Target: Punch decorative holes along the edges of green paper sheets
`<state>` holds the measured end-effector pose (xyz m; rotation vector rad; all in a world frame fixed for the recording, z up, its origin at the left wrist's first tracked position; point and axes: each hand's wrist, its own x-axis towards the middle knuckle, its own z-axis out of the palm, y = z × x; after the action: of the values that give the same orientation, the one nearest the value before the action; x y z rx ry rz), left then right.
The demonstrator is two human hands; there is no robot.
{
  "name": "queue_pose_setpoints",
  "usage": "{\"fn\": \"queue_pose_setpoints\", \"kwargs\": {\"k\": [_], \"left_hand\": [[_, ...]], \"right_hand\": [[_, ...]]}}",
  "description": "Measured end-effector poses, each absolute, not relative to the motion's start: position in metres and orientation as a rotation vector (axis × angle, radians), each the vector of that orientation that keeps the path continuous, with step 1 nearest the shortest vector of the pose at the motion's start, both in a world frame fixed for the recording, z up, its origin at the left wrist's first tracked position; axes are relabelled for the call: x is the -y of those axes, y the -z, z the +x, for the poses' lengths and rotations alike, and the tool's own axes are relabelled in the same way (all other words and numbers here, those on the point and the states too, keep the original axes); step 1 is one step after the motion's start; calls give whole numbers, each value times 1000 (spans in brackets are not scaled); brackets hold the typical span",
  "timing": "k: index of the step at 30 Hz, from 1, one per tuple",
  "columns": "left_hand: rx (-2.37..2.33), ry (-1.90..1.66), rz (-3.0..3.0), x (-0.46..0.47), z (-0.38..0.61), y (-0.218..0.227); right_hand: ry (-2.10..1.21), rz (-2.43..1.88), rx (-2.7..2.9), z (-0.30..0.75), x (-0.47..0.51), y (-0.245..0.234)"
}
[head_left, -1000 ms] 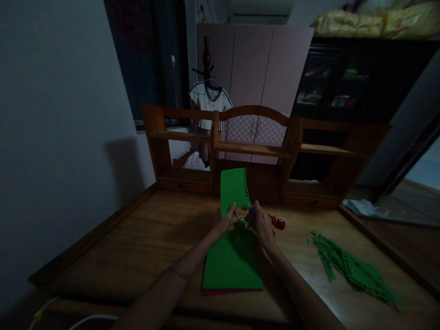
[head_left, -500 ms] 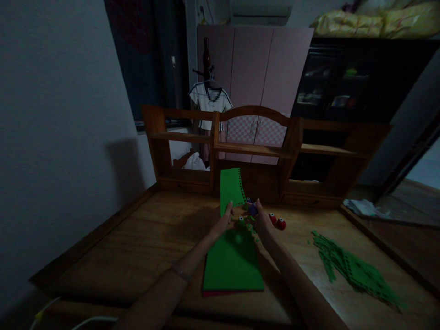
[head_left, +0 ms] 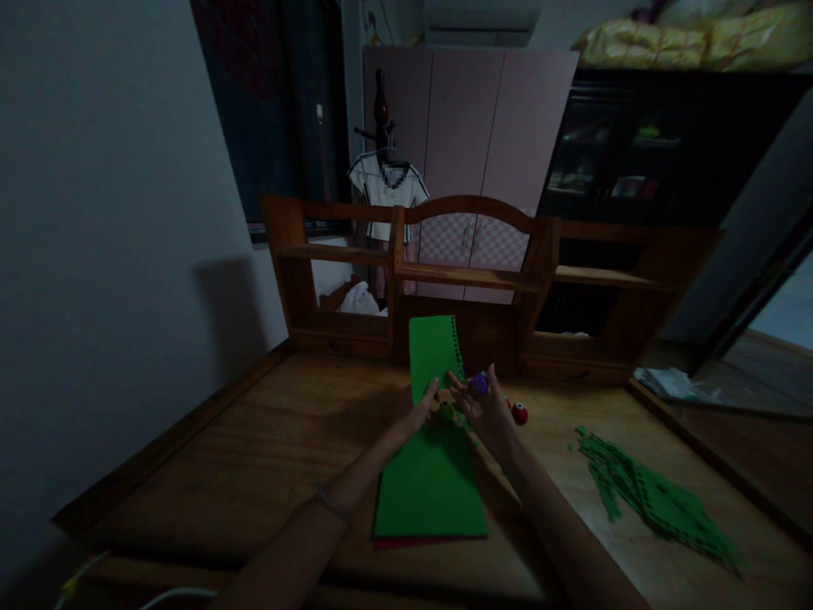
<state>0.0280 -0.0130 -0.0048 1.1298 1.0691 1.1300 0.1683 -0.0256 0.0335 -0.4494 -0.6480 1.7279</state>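
Observation:
My left hand [head_left: 420, 413] is closed on the lower part of an upright green sheet [head_left: 432, 347], which has a row of small holes along its right edge. My right hand [head_left: 488, 417] holds a small purple craft punch [head_left: 478, 385] between thumb and fingers, a little right of the sheet, with some fingers stretched toward the left hand. Between the hands sits a green punch [head_left: 447, 411], partly hidden, with small green scraps around it. Under both wrists lies a stack of green sheets [head_left: 432, 491], a red sheet showing at its bottom edge.
A red punch [head_left: 519, 413] stands right of my right hand; another beside it is mostly hidden. Punched green strips [head_left: 654, 500] lie in a heap on the right of the wooden table [head_left: 273, 449]. A wooden shelf rack [head_left: 470, 275] borders the back.
My right hand has turned, its fingers opening out toward the left, with the purple punch still in it. The upright green sheet has shifted slightly right and straightened.

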Motion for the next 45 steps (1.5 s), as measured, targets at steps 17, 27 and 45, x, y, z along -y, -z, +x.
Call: {"fn": "queue_pose_setpoints", "kwargs": {"k": [17,27,45], "left_hand": [[-1434,-1248,1304,21,14,1],[-1366,-1248,1315,13,10,7],[-1418,-1314,1257,19,12,-2]], "right_hand": [[-1519,-500,697,168,28,-38],[-1515,-513,692,176,18,-25],[-1670,-565,749,165,27,-33]]}}
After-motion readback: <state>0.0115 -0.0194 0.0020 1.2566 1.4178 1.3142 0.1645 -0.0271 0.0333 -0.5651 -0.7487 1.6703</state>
